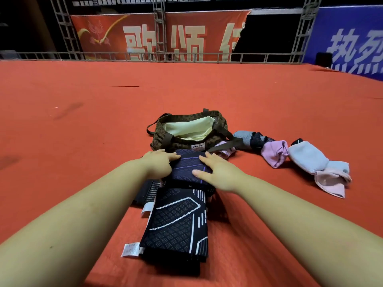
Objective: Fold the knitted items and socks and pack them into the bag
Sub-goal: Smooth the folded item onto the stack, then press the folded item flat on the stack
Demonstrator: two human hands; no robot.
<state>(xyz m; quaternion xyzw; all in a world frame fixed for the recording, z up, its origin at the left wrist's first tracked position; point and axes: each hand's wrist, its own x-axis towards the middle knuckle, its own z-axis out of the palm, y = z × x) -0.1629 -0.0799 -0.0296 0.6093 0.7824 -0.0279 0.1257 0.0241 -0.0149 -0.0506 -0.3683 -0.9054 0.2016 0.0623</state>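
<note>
A dark knitted item with purple lines [187, 167] lies folded on the red carpet just in front of the open leopard-print bag [165, 139], whose pale lining shows. My left hand [158, 162] holds its left edge, fingers curled onto the cloth. My right hand [215, 170] lies flat on its right side, fingers straight. A second dark knitted item with white lines [176, 226] lies folded nearer to me, with white tags at its left edge.
Socks lie to the right of the bag: a grey and black one [248, 138], a lilac one [273, 153], a pale blue one [306, 157] and a pink one [331, 183]. The red carpet [83, 121] stretches far; metal railing and banners stand behind.
</note>
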